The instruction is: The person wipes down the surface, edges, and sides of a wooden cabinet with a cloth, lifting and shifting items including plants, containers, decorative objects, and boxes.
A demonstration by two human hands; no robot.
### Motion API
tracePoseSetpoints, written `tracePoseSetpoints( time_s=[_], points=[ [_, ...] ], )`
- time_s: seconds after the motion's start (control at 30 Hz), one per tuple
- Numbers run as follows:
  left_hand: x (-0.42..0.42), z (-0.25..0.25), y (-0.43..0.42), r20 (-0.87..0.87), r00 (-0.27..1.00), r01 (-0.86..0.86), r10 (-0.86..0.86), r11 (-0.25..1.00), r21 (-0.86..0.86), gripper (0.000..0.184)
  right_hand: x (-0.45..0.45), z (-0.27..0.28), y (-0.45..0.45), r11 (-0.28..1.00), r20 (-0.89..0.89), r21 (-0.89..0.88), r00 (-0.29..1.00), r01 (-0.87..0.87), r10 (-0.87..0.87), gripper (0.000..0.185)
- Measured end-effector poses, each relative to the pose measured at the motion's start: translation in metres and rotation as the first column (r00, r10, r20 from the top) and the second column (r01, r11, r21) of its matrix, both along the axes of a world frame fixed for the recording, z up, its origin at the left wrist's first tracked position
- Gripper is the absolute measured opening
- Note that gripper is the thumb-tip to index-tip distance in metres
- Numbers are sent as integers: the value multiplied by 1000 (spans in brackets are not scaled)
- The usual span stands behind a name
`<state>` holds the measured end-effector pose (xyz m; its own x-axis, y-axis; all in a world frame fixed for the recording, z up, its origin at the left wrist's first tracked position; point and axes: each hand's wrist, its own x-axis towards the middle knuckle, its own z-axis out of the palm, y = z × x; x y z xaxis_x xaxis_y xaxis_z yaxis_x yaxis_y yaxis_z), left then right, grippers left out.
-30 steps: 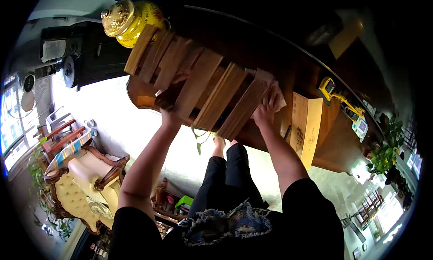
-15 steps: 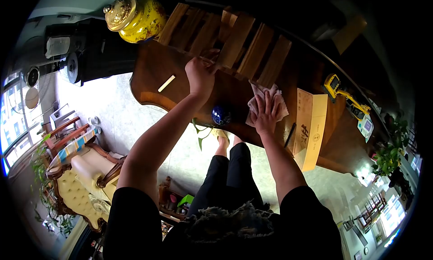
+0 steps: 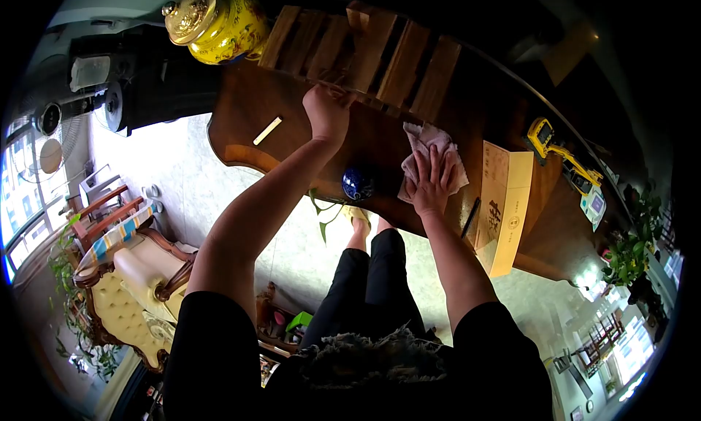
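Note:
My left hand (image 3: 326, 108) is closed on the near edge of a slatted wooden rack (image 3: 371, 56), its fingers partly hidden under the slats. The rack lies across the far side of a dark brown wooden table (image 3: 255, 100). Flat on a pale, crumpled cloth (image 3: 417, 134) rests my right hand (image 3: 433, 184), fingers spread, pressing it to the tabletop. A round dark blue patterned object (image 3: 355, 184) sits at the near table edge, between my arms.
Left of the rack stands a yellow lidded jar (image 3: 232, 30). A small pale bar (image 3: 268, 130) lies on the table. Right of the cloth are a dark pen-like stick (image 3: 471, 218), a tall yellow box (image 3: 504, 209) and a yellow toy excavator (image 3: 558, 154). A tufted sofa (image 3: 135, 297) stands lower left.
The wooden rack has shifted slightly left and away from me, with my left hand on it. My right hand and the cloth stay almost in place.

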<state>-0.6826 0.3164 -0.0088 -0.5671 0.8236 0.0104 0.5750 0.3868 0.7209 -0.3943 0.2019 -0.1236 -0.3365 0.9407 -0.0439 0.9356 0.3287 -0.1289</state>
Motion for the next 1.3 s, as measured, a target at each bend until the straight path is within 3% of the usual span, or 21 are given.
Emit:
tracePoseSetpoints(
  time_s=[0.13, 0.37, 0.53, 0.67, 0.73, 0.87, 0.93, 0.97, 1.07, 1.13, 1.2, 1.3],
  points=[
    [-4, -11, -3, -1, 1000, 12, -12, 999, 53, 21, 0, 0, -1, 1000, 12, -7, 1000, 2, -2, 79],
    [-19, -24, -10, -78, 994, 77, -78, 997, -23, 25, 0, -2, 0, 1000, -22, 28, 1000, -2, 2, 78],
    [-14, -22, -9, -29, 998, 62, -59, 992, 110, 39, -1, -2, 0, 1000, -32, 28, 999, -6, 7, 75],
    [-13, -22, -10, 39, 999, 33, -38, 992, 121, 35, -2, 0, 0, 1000, -20, 8, 1000, -17, 17, 75],
    [-13, -25, -11, -103, 995, 25, -18, 997, 66, 27, -2, 1, 1, 1000, -17, 3, 1000, -20, 20, 75],
    [-16, -32, -11, -159, 987, 34, -20, 996, 82, 25, -2, 2, 1, 999, -19, 16, 999, -31, 31, 76],
    [-15, -24, -10, 0, 999, -36, 36, 999, -21, 27, -1, 1, 0, 1000, -21, -3, 999, -26, 26, 76],
    [-16, -17, -9, 1, 999, -38, 38, 999, -24, 27, -1, 0, 0, 1000, -25, -19, 999, -20, 20, 76],
    [-21, -2, -19, 62, 996, 81, -71, 984, -162, 30, 0, -8, 0, 1000, -93, -5, 996, 6, -6, 70],
    [-24, 8, -36, 352, 918, 139, -184, 979, 147, 24, 2, -11, -1, 1000, -86, -3, 996, -1, 1, 71],
    [-39, -24, -72, 564, 826, -140, 3, 970, 199, 22, 1, -9, 1, 1000, -80, -1, 997, -3, 3, 72],
    [-57, -12, -136, 62, 998, -8, 8, 1000, -6, 26, 0, 0, 0, 1000, 1, -2, 1000, -28, 28, 77]
  ],
)
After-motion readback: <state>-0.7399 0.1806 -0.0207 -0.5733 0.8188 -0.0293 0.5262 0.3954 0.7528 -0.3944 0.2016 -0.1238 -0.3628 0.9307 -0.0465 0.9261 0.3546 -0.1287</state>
